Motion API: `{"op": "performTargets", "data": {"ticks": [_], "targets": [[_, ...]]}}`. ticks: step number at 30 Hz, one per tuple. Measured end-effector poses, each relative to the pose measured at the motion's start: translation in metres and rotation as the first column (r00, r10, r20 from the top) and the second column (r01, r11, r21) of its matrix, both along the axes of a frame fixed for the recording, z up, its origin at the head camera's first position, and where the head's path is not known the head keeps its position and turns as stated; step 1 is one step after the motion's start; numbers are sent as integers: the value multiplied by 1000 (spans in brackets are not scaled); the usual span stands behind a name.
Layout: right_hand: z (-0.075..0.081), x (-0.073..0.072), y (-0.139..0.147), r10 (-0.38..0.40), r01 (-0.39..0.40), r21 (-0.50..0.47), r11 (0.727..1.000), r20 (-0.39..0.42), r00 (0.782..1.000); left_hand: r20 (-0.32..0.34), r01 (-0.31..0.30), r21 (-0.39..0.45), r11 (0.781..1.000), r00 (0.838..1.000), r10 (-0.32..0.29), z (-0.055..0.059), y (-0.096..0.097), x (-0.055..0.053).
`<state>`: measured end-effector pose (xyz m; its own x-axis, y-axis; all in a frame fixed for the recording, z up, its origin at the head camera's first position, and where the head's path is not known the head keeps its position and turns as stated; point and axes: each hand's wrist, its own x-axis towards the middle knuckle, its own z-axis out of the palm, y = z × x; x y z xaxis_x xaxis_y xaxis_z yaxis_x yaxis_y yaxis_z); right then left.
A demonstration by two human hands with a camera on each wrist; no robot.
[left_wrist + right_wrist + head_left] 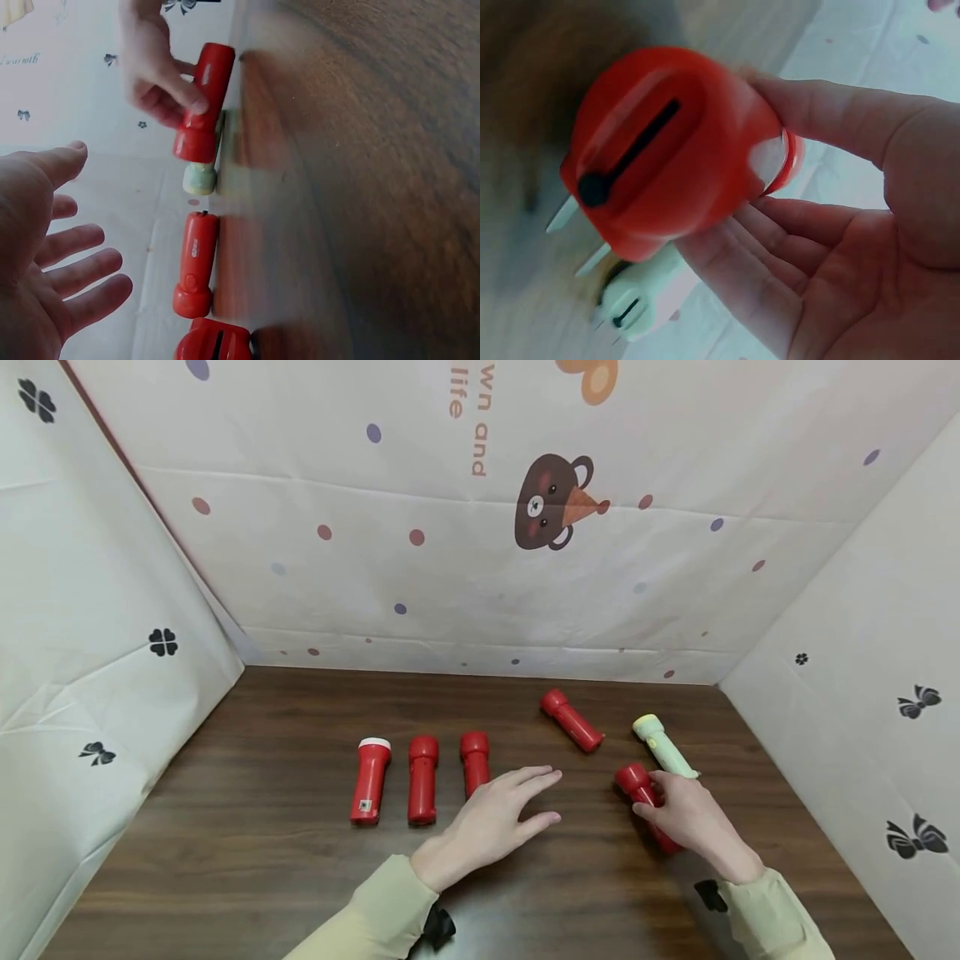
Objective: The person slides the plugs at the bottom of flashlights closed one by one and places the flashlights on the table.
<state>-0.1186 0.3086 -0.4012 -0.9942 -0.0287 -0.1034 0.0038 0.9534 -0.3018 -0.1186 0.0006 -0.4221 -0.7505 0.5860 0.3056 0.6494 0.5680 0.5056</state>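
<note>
My right hand [693, 814] grips a red flashlight [636, 781] between thumb and fingers, at the right of the table. The right wrist view shows its rounded end with a dark slot and two metal prongs [592, 259]. Just behind it lies a pale green flashlight [667, 750] with a yellow rim. My left hand [495, 818] hovers with spread fingers and holds nothing. It covers the lower part of a red flashlight [475, 760], the rightmost of three standing in a row on the left. Another red flashlight [573, 722] lies slanted between the hands, farther back.
The row's other two are a red flashlight with a white rim [370, 781] and a plain red flashlight [423, 781]. All lie on a dark wooden table [262, 843]. Printed white sheets [450, 568] enclose the back and both sides.
</note>
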Motion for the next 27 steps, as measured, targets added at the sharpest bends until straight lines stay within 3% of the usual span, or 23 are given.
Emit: {"op": "performTargets", "data": {"ticks": [13, 20, 27], "targets": [[19, -13, -28, 22, -16, -214, 977, 27, 999, 55, 31, 7, 999, 998, -31, -7, 12, -4], [20, -16, -35, 1, -10, -298, 955, -30, 1000, 35, 39, 33, 999, 999, -40, -9, 21, -4], [23, -21, -43, -21, 4, -421, 907, -36, 999, -30, 30, 94, 995, 999, -27, -11, 26, -3]]}}
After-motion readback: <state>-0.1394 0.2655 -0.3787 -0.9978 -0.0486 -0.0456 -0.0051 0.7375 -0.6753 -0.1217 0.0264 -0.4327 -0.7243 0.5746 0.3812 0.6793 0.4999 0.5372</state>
